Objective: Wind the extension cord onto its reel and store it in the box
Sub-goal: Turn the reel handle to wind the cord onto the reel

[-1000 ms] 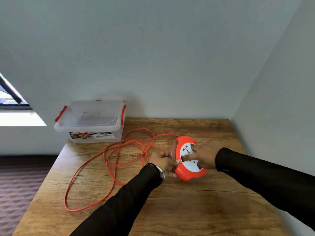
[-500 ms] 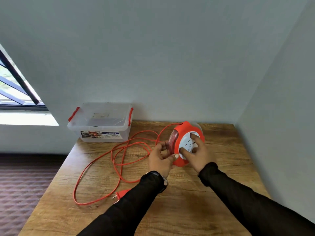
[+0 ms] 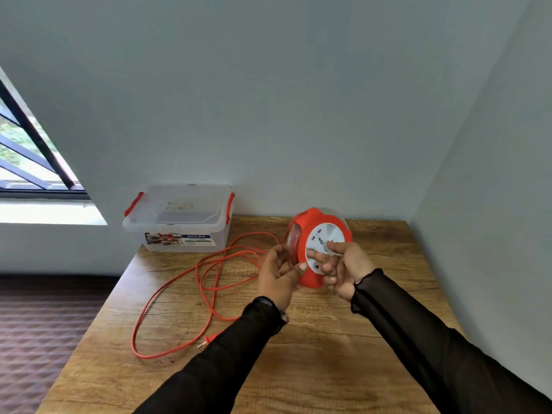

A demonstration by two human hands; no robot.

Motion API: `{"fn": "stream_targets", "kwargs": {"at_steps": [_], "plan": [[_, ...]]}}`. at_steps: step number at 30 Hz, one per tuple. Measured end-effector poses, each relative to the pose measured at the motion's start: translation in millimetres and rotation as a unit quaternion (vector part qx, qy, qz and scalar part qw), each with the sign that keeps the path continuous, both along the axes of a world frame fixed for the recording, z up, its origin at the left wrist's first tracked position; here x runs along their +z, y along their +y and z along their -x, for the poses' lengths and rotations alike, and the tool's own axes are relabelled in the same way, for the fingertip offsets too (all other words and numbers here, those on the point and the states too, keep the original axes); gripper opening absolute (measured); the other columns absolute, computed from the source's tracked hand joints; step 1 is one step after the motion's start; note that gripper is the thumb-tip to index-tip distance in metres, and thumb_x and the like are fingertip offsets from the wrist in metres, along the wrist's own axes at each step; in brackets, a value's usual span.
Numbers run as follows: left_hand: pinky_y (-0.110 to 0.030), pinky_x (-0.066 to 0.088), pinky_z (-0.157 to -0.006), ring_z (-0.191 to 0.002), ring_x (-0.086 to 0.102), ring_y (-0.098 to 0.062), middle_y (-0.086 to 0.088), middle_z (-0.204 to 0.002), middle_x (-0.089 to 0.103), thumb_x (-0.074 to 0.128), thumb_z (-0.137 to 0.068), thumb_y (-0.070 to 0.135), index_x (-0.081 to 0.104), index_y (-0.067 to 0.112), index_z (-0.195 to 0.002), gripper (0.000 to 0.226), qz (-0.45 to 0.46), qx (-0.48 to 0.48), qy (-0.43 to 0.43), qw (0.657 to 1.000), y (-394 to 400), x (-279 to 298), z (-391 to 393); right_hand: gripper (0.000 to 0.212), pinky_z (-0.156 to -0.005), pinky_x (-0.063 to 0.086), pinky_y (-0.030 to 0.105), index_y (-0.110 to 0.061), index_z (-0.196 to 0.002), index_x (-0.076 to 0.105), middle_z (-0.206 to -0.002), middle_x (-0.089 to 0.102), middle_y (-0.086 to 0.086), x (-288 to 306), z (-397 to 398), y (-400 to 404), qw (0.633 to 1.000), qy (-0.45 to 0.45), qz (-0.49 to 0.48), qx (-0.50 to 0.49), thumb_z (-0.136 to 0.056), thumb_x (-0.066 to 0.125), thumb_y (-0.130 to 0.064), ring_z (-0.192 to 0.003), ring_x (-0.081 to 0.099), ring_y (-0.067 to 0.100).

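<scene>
- One wooden table (image 3: 343,348) fills the lower half of the view, pushed into a corner of grey walls, with one window at 9 o'clock
- One clear plastic box (image 3: 179,225) with two red latches stands at the table's 11 o'clock corner against the wall; its lid looks closed, so by my judgement it must be opened before anything goes in
- One orange extension cord (image 3: 209,282) lies in loose loops across the table from 10 to 8 o'clock of the reel, nearly all of it unwound; its plug (image 3: 206,342) rests on the wood at the near end. It looks thin, limp and light, likely to drag along easily but also to tangle where the loops cross
- One orange reel (image 3: 310,249) with a white socket face is held up above the table, just right of centre, face tilted toward the camera. It seems a light, rigid plastic shell, probably best held by its rim while the face is turned
- Left hand (image 3: 277,276): fingers curled round the reel's left rim, thumb on the orange edge, gripping it
- Right hand (image 3: 343,267): fingers spread fairly straight against the white face, pressing rather than wrapping, with the thumb on the face too
</scene>
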State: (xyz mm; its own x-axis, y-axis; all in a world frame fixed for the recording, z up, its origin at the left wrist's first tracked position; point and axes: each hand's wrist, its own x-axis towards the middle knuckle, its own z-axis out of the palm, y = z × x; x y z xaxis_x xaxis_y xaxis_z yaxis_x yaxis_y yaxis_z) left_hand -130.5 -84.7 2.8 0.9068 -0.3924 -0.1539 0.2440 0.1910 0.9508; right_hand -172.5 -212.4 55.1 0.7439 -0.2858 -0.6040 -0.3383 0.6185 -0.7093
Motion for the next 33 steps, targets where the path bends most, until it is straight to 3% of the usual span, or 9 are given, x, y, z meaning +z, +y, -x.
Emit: {"fn": "stream_targets", "kwargs": {"at_steps": [4,5,7,9,13,19,24,29,33], "plan": [[-0.037,0.058,-0.059,-0.082,0.065,-0.024,-0.01,-0.106,0.065,0.059,-0.09,0.008,0.054,0.004,-0.117,0.027,-0.005,0.029,0.038,0.999,11,5,-25,0.03,-0.04,0.033,0.018,-0.009,-0.119,0.052,-0.094,0.074,0.003,18,15,2,0.952,0.022,0.265,0.149,-0.092,0.054,-0.023,-0.046,0.055,0.011],[-0.039,0.057,-0.061,-0.079,0.065,-0.024,-0.009,-0.101,0.066,0.058,-0.091,0.009,0.057,0.006,-0.112,0.022,-0.009,0.023,0.046,0.999,15,6,-30,0.035,-0.047,0.039,0.02,-0.013,-0.123,0.05,-0.1,0.07,0.001,19,19,1,0.903,0.023,0.387,0.187,-0.09,0.058,-0.021,-0.059,0.06,0.012],[-0.037,0.057,-0.059,-0.072,0.066,-0.02,-0.008,-0.094,0.067,0.058,-0.091,0.011,0.059,0.01,-0.106,0.015,-0.017,-0.002,0.052,0.999,23,10,-40,0.047,-0.076,0.045,0.024,-0.022,-0.134,0.043,-0.125,0.057,0.002,14,25,-5,0.714,-0.009,0.644,0.274,-0.089,0.057,-0.021,-0.099,0.06,0.017],[-0.034,0.058,-0.054,-0.07,0.067,-0.018,-0.009,-0.094,0.067,0.059,-0.091,0.013,0.059,0.009,-0.108,0.018,-0.03,-0.039,0.048,0.998,30,16,-48,0.053,-0.099,0.04,0.028,-0.028,-0.141,0.035,-0.146,0.037,0.006,11,26,-11,0.545,-0.044,0.757,0.357,-0.092,0.052,-0.023,-0.127,0.045,0.024],[-0.032,0.057,-0.053,-0.07,0.068,-0.015,-0.007,-0.093,0.067,0.058,-0.091,0.011,0.058,0.007,-0.113,0.022,-0.072,-0.118,0.004,0.99,35,34,-55,0.051,-0.102,0.04,0.035,-0.041,-0.146,0.02,-0.156,0.011,0.013,18,18,-13,0.414,-0.022,0.801,0.433,-0.098,0.038,-0.036,-0.133,0.037,0.032],[-0.02,0.053,-0.051,-0.063,0.068,-0.004,-0.003,-0.089,0.068,0.056,-0.091,0.006,0.058,0.004,-0.118,0.027,-0.131,-0.186,-0.049,0.973,42,42,-54,0.06,-0.084,0.047,0.033,-0.048,-0.146,0.003,-0.134,0.041,0.007,12,6,-15,0.392,-0.013,0.784,0.48,-0.098,0.036,-0.032,-0.114,0.05,0.028],[-0.025,0.056,-0.056,-0.075,0.069,-0.01,0.0,-0.092,0.071,0.06,-0.089,0.007,0.062,0.014,-0.109,0.021,-0.127,-0.187,-0.066,0.972,38,43,-53,0.063,-0.079,0.041,0.028,-0.046,-0.146,0.003,-0.13,0.047,0.01,0,1,-15,0.441,-0.009,0.768,0.465,-0.096,0.04,-0.038,-0.112,0.051,0.027],[-0.034,0.058,-0.065,-0.086,0.069,-0.016,0.0,-0.098,0.073,0.06,-0.09,0.008,0.06,0.018,-0.111,0.024,-0.106,-0.153,-0.06,0.981,33,35,-48,0.063,-0.093,0.045,0.035,-0.044,-0.146,0.004,-0.135,0.048,0.01,-8,-3,-14,0.412,0.001,0.82,0.397,-0.094,0.039,-0.047,-0.12,0.051,0.029],[-0.04,0.059,-0.074,-0.088,0.069,-0.017,-0.007,-0.108,0.069,0.062,-0.089,0.011,0.053,0.009,-0.122,0.034,-0.093,-0.119,-0.068,0.986,27,27,-41,0.064,-0.091,0.044,0.034,-0.044,-0.146,0.005,-0.127,0.057,0.005,-18,-1,-12,0.463,0.015,0.822,0.333,-0.091,0.038,-0.052,-0.113,0.056,0.024]]}}
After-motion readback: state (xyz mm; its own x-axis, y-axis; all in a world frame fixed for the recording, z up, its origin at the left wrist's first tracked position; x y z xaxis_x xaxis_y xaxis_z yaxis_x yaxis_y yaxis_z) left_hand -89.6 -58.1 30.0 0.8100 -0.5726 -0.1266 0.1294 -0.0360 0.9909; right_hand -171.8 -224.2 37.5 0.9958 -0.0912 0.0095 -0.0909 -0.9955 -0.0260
